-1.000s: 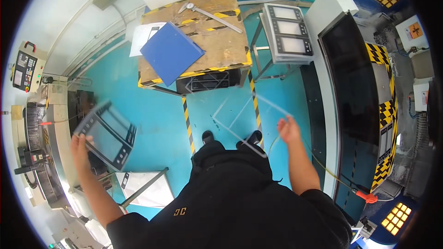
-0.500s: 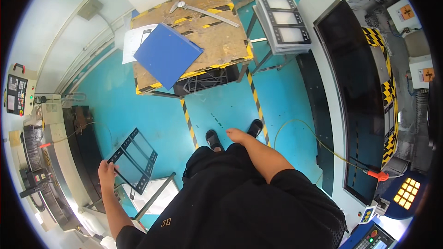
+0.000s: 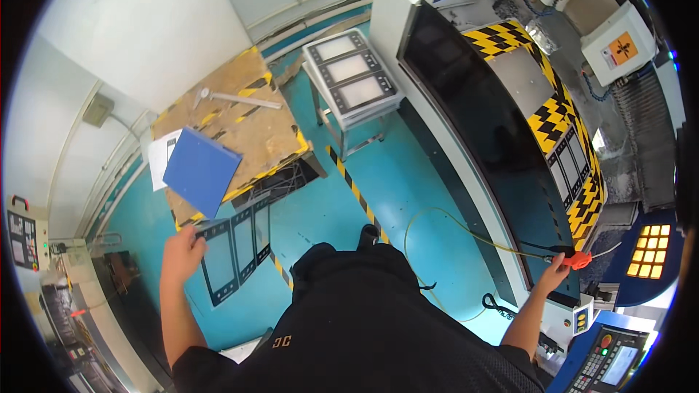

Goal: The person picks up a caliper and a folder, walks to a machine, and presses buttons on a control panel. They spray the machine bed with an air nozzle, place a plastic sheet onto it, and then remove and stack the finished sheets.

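My left hand (image 3: pixel 182 255) is closed on the top corner of a flat clear panel (image 3: pixel 236 251) with black borders and several windows, which hangs tilted below the wooden table. At the right, my right hand (image 3: pixel 556 274) is closed at an orange air gun (image 3: pixel 577 260) by the machine's door edge. A thin yellow-green hose (image 3: pixel 484 236) runs from the gun and loops down over the floor. How the fingers sit on the gun is partly hidden. Inside the machine a similar black-bordered panel (image 3: pixel 570 167) lies between yellow-and-black striped tape.
A wooden table (image 3: pixel 269 131) carries a blue folder (image 3: pixel 202 169), a paper sheet (image 3: pixel 162 164) and a caliper (image 3: pixel 237 97). Beyond it, stacked panels (image 3: pixel 349 69) rest on a stand. The machine's dark door (image 3: pixel 473 116) stands on the right, above a control panel (image 3: pixel 615 360).
My view has turned right. My right hand has gone from beside my body to the orange air gun. The left hand has carried the panel up and forward, nearer the table.
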